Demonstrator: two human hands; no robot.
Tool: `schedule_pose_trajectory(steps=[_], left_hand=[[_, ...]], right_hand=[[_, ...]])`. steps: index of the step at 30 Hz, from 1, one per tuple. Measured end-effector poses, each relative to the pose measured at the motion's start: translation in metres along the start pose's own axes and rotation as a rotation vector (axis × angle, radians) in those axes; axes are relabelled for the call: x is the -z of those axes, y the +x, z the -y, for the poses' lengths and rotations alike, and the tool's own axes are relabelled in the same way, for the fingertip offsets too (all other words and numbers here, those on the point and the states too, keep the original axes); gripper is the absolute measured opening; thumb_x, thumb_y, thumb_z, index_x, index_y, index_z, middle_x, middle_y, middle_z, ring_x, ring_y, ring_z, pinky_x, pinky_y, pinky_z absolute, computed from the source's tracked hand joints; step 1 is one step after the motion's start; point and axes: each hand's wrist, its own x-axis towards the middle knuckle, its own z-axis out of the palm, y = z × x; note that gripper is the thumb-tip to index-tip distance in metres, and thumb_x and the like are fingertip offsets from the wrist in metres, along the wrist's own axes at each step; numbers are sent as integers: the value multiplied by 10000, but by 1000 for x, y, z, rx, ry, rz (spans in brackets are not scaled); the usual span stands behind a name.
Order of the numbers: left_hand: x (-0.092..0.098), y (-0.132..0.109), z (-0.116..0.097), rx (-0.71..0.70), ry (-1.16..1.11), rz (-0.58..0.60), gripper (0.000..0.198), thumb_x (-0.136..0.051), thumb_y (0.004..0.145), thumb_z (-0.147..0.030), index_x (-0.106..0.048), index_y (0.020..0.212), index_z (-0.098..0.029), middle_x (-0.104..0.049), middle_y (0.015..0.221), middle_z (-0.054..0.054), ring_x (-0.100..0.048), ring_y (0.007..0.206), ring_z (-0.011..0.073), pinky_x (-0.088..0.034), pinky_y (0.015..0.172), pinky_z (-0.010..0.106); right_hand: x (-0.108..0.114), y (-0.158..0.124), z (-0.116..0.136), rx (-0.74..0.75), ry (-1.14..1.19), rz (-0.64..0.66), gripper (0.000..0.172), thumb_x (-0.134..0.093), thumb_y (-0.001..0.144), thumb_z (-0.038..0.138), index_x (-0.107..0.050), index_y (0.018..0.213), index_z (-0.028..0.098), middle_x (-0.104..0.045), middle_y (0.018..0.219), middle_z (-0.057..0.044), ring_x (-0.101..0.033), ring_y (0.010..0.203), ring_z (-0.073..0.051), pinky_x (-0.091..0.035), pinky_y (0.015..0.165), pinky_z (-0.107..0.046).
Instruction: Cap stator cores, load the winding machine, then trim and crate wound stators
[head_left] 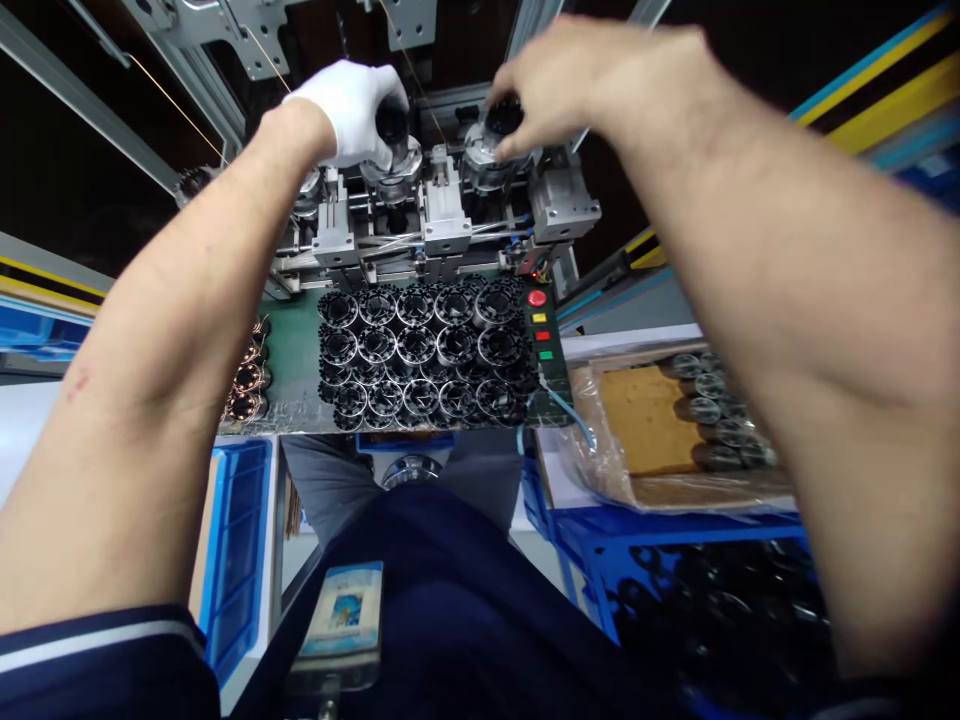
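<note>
My left hand (360, 108), in a white glove, is closed round a black stator core (391, 126) at one round metal holder (395, 178) of the winding machine. At the holder (487, 172) to its right, my bare right hand (551, 85) has its thumb and fingers round another black stator core (502, 118). Both cores sit at the tops of their holders; whether they are fully seated I cannot tell. Below the machine, several stator cores (416, 345) with black insulation stand stacked in rows on the green bench (294, 350).
Copper-wound stators (246, 378) stand at the bench's left end. Push buttons (537, 298) line its right edge. A plastic-lined carton (645, 420) of metal cores is at the right, above a blue crate (592, 560) of black parts. Thin wires (176, 105) run down to the machine.
</note>
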Motion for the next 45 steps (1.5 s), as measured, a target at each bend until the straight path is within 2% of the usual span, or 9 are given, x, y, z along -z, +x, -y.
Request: schedule_pose_trajectory(steps=[2,5,8,14,22,31,37,40,45], left_hand=[[-4,-2,3,-15,-28,-18,1305,-909,263,-1003,-705,1434,-465,-709,1610,-132,-558,1338,357,-413,1314,585],[-4,4,9,-18,49,6,1267,-1008,419,-853,-675,1539,-360,-711,1616,-64,-603,1307,321,-462,1299,566],[-1,12,12,-60,129,39,1163,-1028,588,-694,-663,1592,-236,-728,1571,9,-642,1334,337,-491,1282,616],[-6,-10,3,-88,10,-56,1089,-1024,644,-726,-659,1567,-277,-715,1612,-8,-625,1386,332,-468,1319,574],[-1,18,26,-95,-118,58,1181,-994,330,-951,-734,1379,-477,-776,1465,-152,-534,1245,347,-365,1376,614],[2,18,11,-11,103,66,1302,-1119,477,-715,-660,1564,-167,-722,1623,-9,-650,1366,284,-431,1392,601],[0,6,9,63,21,123,936,-932,1004,-519,-450,1685,-95,-538,1803,51,-513,1630,293,-153,1524,679],[-1,5,4,73,14,155,887,-946,987,-253,-438,1666,10,-473,1840,123,-345,1757,399,70,1436,798],[-55,-13,-13,5,40,-16,1363,-988,781,-39,-125,1835,1,-23,1967,244,-62,1832,488,-61,1475,716]], right_hand=[[-28,-32,-2,33,-13,5,946,-1029,771,127,-646,1635,71,-569,1762,-218,-470,1691,-463,-335,1436,-635],[-62,-66,-9,40,22,-80,1027,-884,947,302,-354,1823,216,-274,1945,-60,-258,1809,-307,-230,1512,-559],[-74,-74,-15,57,83,-156,853,-801,958,436,-453,1737,418,-393,1889,106,-314,1755,-244,-230,1511,-524],[-71,-67,-17,43,163,-241,713,-776,907,463,-607,1600,444,-559,1785,104,-475,1624,-271,-311,1465,-523],[-72,-69,-15,31,147,-267,614,-723,945,435,-626,1550,418,-612,1741,84,-517,1589,-234,-370,1428,-464],[-71,-68,-14,22,111,-269,635,-733,980,402,-629,1597,287,-639,1721,-7,-559,1524,-242,-393,1394,-448],[-71,-69,-15,58,75,-244,682,-590,1008,450,-612,1629,167,-639,1706,-95,-565,1522,-215,-397,1366,-478],[-72,-67,-17,67,52,-255,718,-534,1015,467,-602,1641,121,-622,1712,-137,-553,1554,-220,-381,1382,-499],[-75,-65,-16,78,26,-287,756,-637,983,428,-579,1686,156,-551,1790,-139,-514,1658,-322,-424,1411,-564]])
